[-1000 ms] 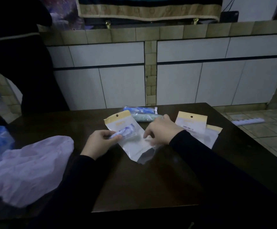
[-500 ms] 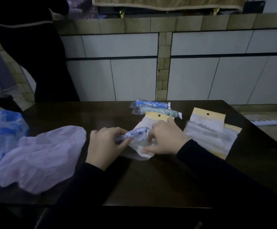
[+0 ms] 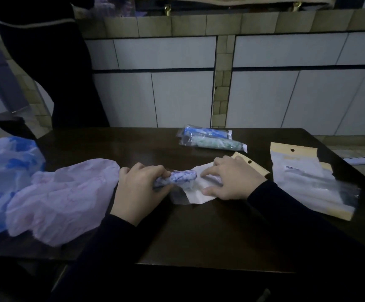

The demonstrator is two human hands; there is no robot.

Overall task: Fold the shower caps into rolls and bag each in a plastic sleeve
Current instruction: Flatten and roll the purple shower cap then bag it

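Note:
My left hand (image 3: 139, 190) grips one end of a rolled white-and-blue shower cap (image 3: 180, 178) at the middle of the dark table (image 3: 209, 236). The roll's other end points into the mouth of a clear plastic sleeve (image 3: 199, 194) with a yellow header. My right hand (image 3: 231, 179) pinches that sleeve and lies over most of it. A loose pink shower cap (image 3: 63, 199) and a blue-patterned one (image 3: 4, 164) lie at the left. Two bagged rolls (image 3: 209, 140), one blue and one green, lie at the far side.
A stack of empty sleeves (image 3: 308, 179) with yellow headers lies at the right, near the table's edge. A person in dark clothes (image 3: 52, 62) stands beyond the far left corner. White cabinet doors (image 3: 177, 94) run behind the table.
The sleeve has been turned from lying flat with its header away to lying sideways. My left hand has brought the roll from on top of the sleeve to its open mouth.

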